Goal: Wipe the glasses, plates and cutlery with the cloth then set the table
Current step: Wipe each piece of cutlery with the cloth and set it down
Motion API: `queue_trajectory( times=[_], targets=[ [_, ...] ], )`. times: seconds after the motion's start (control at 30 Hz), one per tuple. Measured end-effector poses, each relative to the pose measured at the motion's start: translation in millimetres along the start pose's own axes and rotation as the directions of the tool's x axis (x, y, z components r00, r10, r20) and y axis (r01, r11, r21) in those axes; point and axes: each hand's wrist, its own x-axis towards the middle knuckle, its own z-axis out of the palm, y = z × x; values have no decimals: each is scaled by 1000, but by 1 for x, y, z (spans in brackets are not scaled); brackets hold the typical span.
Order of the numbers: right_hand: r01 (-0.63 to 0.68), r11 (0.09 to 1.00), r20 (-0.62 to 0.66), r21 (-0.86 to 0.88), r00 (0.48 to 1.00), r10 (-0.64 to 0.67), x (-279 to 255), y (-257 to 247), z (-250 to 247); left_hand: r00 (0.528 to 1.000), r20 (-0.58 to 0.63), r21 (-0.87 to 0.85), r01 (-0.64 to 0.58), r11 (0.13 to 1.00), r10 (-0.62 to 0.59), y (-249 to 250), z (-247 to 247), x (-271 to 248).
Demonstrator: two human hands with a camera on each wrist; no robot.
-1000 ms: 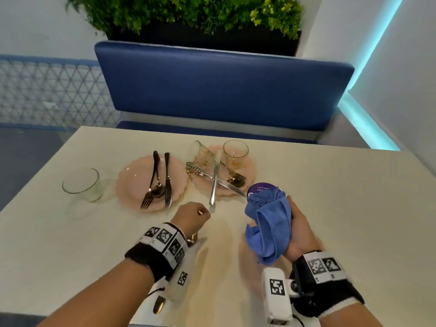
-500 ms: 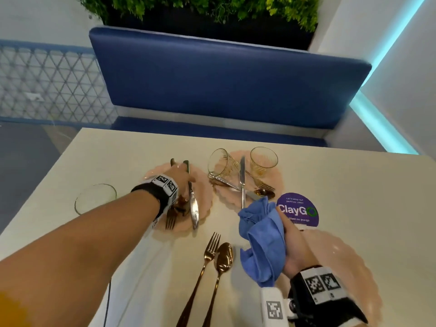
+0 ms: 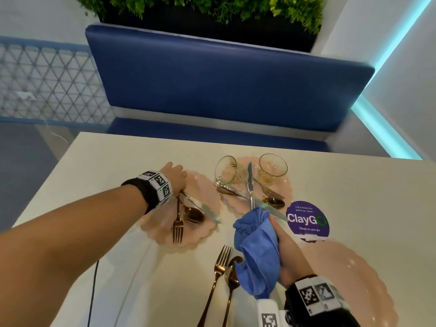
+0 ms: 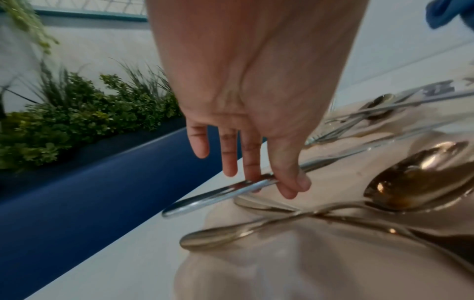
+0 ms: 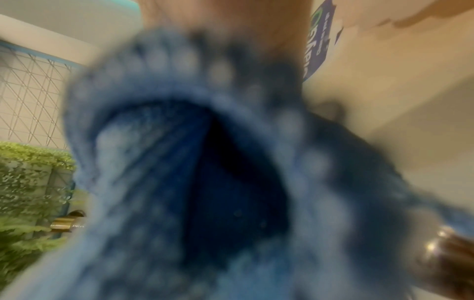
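From the head view, the left hand (image 3: 173, 177) reaches to a silver knife (image 3: 203, 207) on a pink plate (image 3: 207, 190) with a fork and spoon, while the right hand (image 3: 286, 252) clutches the blue cloth (image 3: 256, 251); one fork and spoon already lie set on the surface (image 3: 354, 185), so most wiping likely remains. The left wrist view shows fingertips (image 4: 252, 170) pinching the knife handle. The right wrist view is filled by blurred cloth, its fingers hidden.

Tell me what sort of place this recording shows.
Probably an office pantry or cafe booth: a blue padded bench behind the table, a planter of greenery above it, and a "ClayGo" clean-as-you-go sticker.
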Motion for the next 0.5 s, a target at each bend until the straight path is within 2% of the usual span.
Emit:
queue_trajectory(
  times=[0.07, 0.13, 0.17, 0.2, 0.23, 0.3, 0.33, 0.5],
  targets=[
    [138, 990, -18, -1, 990, -138, -2, 8, 0, 997, 51, -89, 60, 994, -56, -6, 2, -10],
    [-113, 985, -79, 132, 989, 124, -2, 11, 17, 988, 109, -211, 129, 969, -108, -10, 2, -24],
    [-209, 960, -135, 185, 962, 235, -7, 11, 15, 983, 124, -276, 162, 947, -132, -12, 4, -32],
    [-213, 959, -204, 188, 946, 251, -10, 10, 15, 981, 130, -336, 179, 925, -143, -13, 5, -39],
    [-186, 957, -198, 222, 953, 231, -10, 12, 20, 978, 134, -396, 201, 896, -160, -13, 7, -49],
    [-189, 971, -241, 145, 945, 220, 7, 21, 26, 973, 130, -520, 232, 822, -192, -9, 10, -69],
    [-230, 969, -281, 88, 928, 245, 13, 24, 32, 971, 120, -578, 237, 781, -206, -5, 10, -79],
    [-277, 959, -271, -55, 929, 253, 48, 38, 67, 951, 45, -802, 217, 556, -306, 43, 4, -117]
  ],
)
